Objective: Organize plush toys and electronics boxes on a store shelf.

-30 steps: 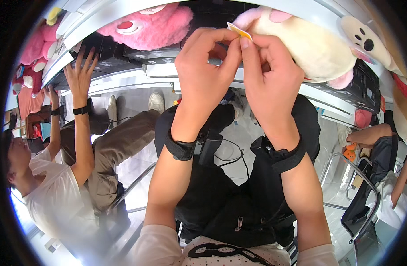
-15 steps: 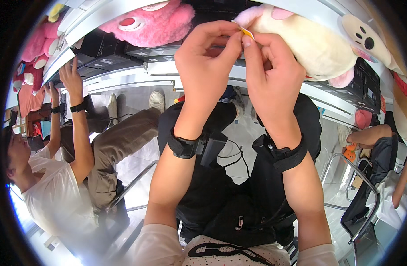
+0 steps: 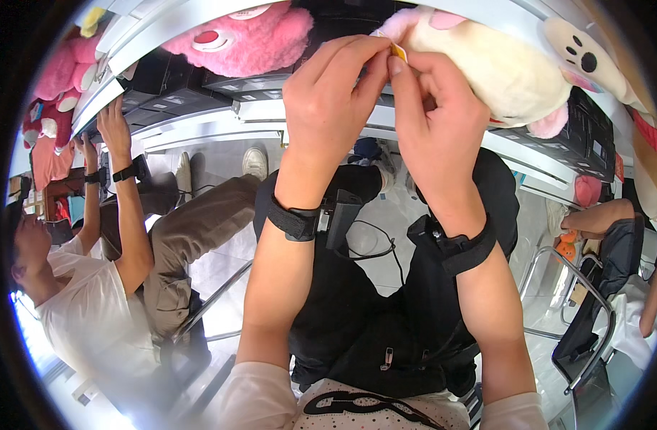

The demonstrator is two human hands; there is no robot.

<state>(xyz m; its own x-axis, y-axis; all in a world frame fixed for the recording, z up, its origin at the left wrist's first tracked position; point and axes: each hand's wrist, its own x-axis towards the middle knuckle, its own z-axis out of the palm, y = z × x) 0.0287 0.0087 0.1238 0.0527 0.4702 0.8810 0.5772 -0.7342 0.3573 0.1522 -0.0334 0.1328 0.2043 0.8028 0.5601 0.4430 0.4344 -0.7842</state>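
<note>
Above my knees, near the front edge of the shelf, my hands meet fingertip to fingertip. Between them is a small flat yellow-and-white piece point(image 3: 399, 51), like a label or tag, too small to identify surely. My right hand point(image 3: 443, 107) pinches it between thumb and fingers. At its left edge, the bent fingers of my left hand point(image 3: 328, 100) are closed on it, with their tips partly hidden. Just behind lies a cream plush toy point(image 3: 493, 64) with pink ears. Black straps with small boxes circle both wrists.
A pink plush toy point(image 3: 253, 43) sits left of my hands, and a white paw-like plush part point(image 3: 583, 54) is at right. Black boxes point(image 3: 586, 140) line the shelf. A co-worker point(image 3: 92, 308) sits at left; a metal-framed chair point(image 3: 593, 287) stands at right.
My left fingers have straightened slightly over the yellow-and-white piece, and its angle has shifted a little. Both hands stay at nearly the same place. The cream plush toy appears slightly further left.
</note>
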